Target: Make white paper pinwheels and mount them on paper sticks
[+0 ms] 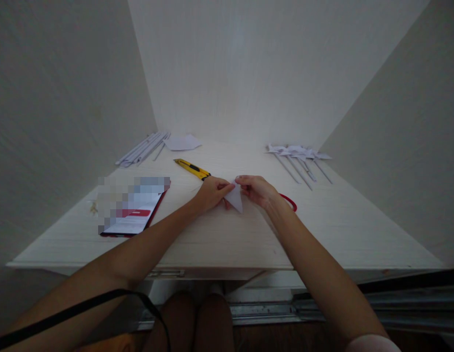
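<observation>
Both hands [236, 191] on unmarked paper [235, 198]

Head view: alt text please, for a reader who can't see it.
Two bare hands, left hand and right hand, pinch a small folded white paper piece over a pale wooden table. A yellow utility knife lies just behind the left hand, a red-cased phone to the left. Rolled paper sticks lie far left, finished paper pinwheels far right.

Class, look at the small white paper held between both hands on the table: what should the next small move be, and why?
Probably press the fold flat: both the left hand and right hand pinch the folded paper at its top, its point hanging toward the table.
</observation>
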Available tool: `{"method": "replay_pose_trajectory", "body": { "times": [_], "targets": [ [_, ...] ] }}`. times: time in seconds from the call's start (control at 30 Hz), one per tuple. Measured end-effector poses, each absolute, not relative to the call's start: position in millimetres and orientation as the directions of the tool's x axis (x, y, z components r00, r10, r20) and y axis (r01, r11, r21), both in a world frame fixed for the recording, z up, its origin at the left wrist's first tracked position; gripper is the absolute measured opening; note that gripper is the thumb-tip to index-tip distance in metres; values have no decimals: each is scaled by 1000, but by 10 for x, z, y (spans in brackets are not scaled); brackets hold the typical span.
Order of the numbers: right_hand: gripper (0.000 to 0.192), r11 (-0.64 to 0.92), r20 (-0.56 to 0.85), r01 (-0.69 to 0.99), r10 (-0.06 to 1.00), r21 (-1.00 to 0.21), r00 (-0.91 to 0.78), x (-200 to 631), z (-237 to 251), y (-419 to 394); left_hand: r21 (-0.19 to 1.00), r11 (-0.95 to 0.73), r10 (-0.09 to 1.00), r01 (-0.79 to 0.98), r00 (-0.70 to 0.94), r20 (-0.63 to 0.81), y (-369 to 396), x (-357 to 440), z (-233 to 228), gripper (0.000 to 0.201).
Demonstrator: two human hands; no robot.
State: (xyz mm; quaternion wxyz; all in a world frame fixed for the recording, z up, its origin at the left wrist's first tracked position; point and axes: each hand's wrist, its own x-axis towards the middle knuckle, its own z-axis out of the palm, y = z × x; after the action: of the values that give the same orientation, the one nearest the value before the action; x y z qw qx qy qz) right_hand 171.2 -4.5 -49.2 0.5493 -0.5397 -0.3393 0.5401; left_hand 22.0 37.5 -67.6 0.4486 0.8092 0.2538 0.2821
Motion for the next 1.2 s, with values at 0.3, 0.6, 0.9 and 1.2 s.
{"method": "replay_pose_trajectory", "body": {
  "times": [0.3, 0.6, 0.9, 1.2],
  "targets": [
    [14, 44, 120, 400, 978, -915, 168, 1838, -476, -59, 843, -485, 635, 231, 756, 158, 381, 225, -670, 33],
    [13, -102, 233, 851, 939, -515, 254, 1803, -655, 11, 414, -681, 728, 605, 623, 287, 386, 189, -739, 32],
    [12, -126, 224, 904, 946, -409, 234, 1817, -738, 47, 265, -928, 361, 263, 808, 465, 343, 266, -811, 24],
    [13, -138, 203, 907, 951, -397, 234, 1833, -724, 44, 38, -943, 329, 329, 914, 236, 107, 36, -826, 52]
  ]
}}
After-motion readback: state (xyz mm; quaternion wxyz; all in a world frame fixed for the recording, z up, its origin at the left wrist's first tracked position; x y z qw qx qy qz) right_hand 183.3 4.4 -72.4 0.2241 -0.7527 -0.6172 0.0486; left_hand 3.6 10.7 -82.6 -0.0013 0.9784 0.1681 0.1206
